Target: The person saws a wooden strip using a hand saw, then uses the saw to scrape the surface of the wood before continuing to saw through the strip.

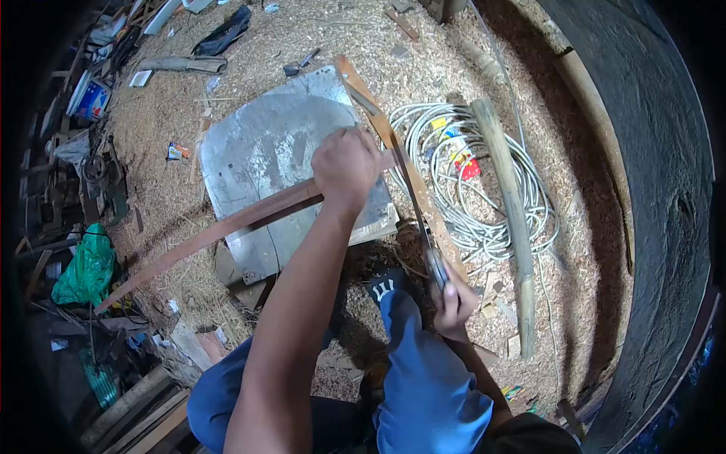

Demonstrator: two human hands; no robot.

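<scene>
My left hand (348, 166) is closed over a long reddish-brown wooden strip (227, 225), pressing it against a worn metal-topped surface (249, 144). The strip slants from the lower left up to the right, and its far end sticks out past the metal edge. In my right hand (454, 301) is the handle of a handsaw (414, 193), its fingers wrapped round it. Seen almost edge-on, the narrow dark blade crosses the strip's end just right of my left hand. A tan board (437, 219) runs alongside the blade; partly hidden, its exact contact with the saw cannot be made out.
A coil of pale cable (423, 144) lies on the shavings to the right, with a round wooden pole (505, 178) across it. My foot (388, 285) is below the metal top. A green plastic bag (87, 265) and scrap lie left. A large dark beam (658, 151) borders the right.
</scene>
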